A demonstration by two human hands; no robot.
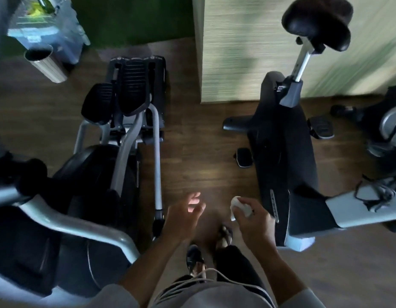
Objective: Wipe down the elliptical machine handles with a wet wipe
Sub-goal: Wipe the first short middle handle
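Observation:
The elliptical machine stands on my left, black with grey arms and two black foot pedals. A grey curved handle bar of it crosses the lower left, close to the camera. My right hand grips a crumpled white wet wipe over the floor, apart from both machines. My left hand hovers beside it with loosely spread fingers, holding nothing and just right of the elliptical's lower rail.
An exercise bike with a black saddle stands on the right. A metal bin and a blue water dispenser sit at the back left. A pale partition wall rises behind. My feet stand on the brown wood floor.

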